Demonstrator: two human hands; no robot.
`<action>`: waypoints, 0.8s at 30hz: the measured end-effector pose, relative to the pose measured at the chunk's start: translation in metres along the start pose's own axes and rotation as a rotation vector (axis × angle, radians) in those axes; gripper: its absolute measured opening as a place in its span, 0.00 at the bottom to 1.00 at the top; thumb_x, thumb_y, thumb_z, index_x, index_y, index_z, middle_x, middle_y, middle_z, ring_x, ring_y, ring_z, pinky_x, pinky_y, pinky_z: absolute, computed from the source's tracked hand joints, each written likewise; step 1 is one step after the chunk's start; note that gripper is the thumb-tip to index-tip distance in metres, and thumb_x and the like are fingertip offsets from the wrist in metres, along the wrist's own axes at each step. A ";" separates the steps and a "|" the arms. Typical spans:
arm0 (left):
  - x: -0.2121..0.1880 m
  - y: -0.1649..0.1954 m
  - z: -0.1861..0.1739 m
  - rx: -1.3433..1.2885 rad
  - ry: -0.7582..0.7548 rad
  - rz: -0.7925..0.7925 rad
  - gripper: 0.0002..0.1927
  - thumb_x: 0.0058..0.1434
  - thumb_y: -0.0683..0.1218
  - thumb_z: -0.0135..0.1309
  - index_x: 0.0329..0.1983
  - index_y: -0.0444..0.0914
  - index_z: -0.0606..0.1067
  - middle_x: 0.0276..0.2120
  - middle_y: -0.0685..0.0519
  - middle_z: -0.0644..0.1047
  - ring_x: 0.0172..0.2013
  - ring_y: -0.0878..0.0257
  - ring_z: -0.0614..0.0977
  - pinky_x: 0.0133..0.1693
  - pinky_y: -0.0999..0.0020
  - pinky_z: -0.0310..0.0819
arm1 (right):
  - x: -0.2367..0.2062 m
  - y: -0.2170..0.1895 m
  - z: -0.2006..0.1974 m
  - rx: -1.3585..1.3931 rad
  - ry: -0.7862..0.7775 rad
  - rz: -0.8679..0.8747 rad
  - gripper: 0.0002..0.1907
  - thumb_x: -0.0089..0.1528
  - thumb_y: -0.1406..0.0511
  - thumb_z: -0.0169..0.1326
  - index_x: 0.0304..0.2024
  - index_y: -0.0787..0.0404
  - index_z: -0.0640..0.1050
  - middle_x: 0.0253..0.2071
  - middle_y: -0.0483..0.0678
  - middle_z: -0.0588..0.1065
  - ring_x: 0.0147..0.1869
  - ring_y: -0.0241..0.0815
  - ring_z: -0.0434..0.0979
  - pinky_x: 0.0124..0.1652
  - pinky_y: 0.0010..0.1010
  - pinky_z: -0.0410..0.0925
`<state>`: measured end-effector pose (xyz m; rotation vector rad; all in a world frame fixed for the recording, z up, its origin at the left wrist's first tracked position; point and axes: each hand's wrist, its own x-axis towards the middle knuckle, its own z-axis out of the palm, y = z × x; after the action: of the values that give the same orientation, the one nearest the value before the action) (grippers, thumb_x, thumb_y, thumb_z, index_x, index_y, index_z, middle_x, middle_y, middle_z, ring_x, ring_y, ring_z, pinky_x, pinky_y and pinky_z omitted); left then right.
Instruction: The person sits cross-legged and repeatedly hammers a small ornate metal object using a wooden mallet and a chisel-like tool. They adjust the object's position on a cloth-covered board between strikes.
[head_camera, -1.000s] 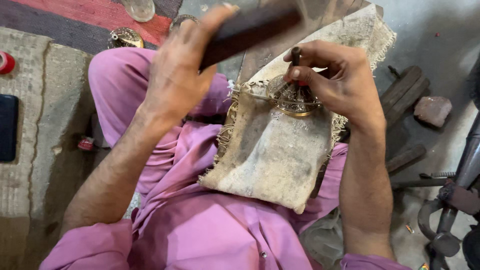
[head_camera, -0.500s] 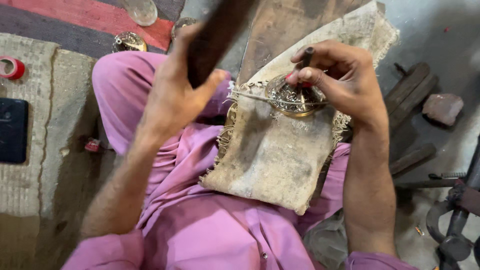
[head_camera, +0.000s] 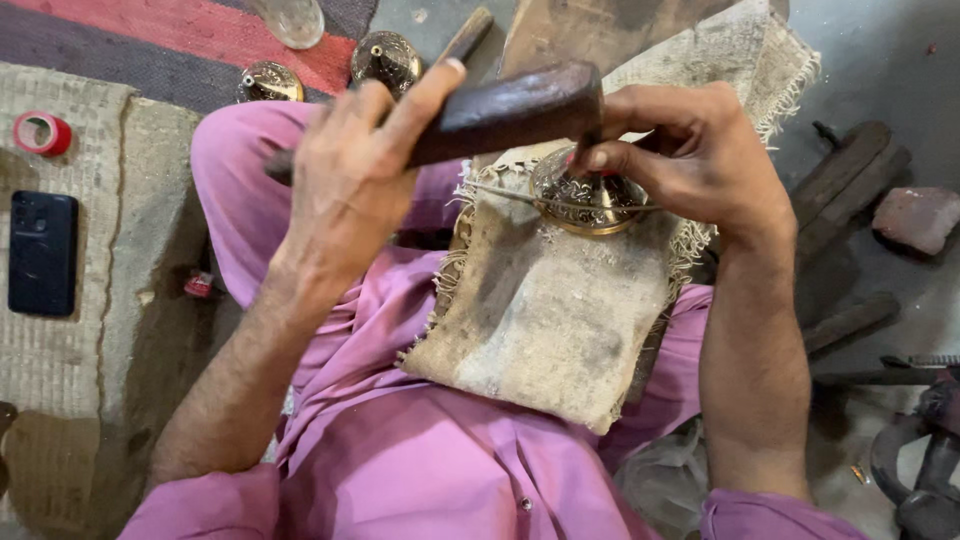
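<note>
My left hand (head_camera: 345, 190) is shut on a dark wooden mallet (head_camera: 515, 108), thumb along its top. The mallet's head sits level just above my right hand's fingertips. My right hand (head_camera: 695, 160) pinches a thin dark punch (head_camera: 596, 140), mostly hidden by the mallet and fingers, upright on a round engraved brass piece (head_camera: 585, 205). The brass piece rests on a worn burlap cloth (head_camera: 545, 310) laid over my lap in pink clothing. A thin metal rod (head_camera: 500, 192) lies across the brass piece's near rim.
Two more engraved brass pieces (head_camera: 268, 82) (head_camera: 387, 58) and a glass object (head_camera: 292, 18) lie on the floor ahead. A red tape roll (head_camera: 42, 132) and black phone (head_camera: 42, 252) lie on the mat at left. Wooden blocks (head_camera: 850, 175), a stone (head_camera: 915, 218) and metal tools (head_camera: 925, 470) are at right.
The mallet stood raised and tilted up half a second ago; it has swung down and now lies level over the punch. My right hand has stayed on the brass piece.
</note>
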<state>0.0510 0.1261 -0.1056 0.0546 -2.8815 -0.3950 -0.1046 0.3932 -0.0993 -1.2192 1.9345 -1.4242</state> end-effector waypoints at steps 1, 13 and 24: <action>0.001 0.001 -0.003 -0.155 0.106 0.079 0.32 0.70 0.40 0.61 0.72 0.50 0.63 0.42 0.46 0.75 0.44 0.50 0.80 0.46 0.55 0.75 | 0.000 0.001 -0.001 -0.014 -0.005 0.002 0.10 0.65 0.74 0.63 0.50 0.69 0.81 0.44 0.51 0.82 0.49 0.39 0.85 0.50 0.26 0.80; -0.003 -0.006 0.003 -0.483 0.047 0.016 0.38 0.65 0.36 0.62 0.75 0.43 0.60 0.61 0.42 0.76 0.61 0.44 0.79 0.59 0.54 0.75 | -0.015 0.010 0.013 0.065 0.183 -0.029 0.10 0.70 0.73 0.61 0.54 0.68 0.79 0.48 0.50 0.81 0.54 0.40 0.86 0.54 0.27 0.81; 0.002 0.000 -0.016 -0.137 -0.084 -0.070 0.39 0.60 0.37 0.62 0.73 0.48 0.63 0.51 0.41 0.77 0.56 0.41 0.78 0.59 0.51 0.70 | -0.012 0.001 0.016 0.007 0.166 -0.001 0.10 0.67 0.75 0.63 0.51 0.70 0.80 0.45 0.50 0.81 0.50 0.37 0.84 0.49 0.25 0.80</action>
<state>0.0528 0.1220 -0.0903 0.1188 -2.9320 -0.6210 -0.0862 0.3951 -0.1082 -1.1302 2.0350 -1.5756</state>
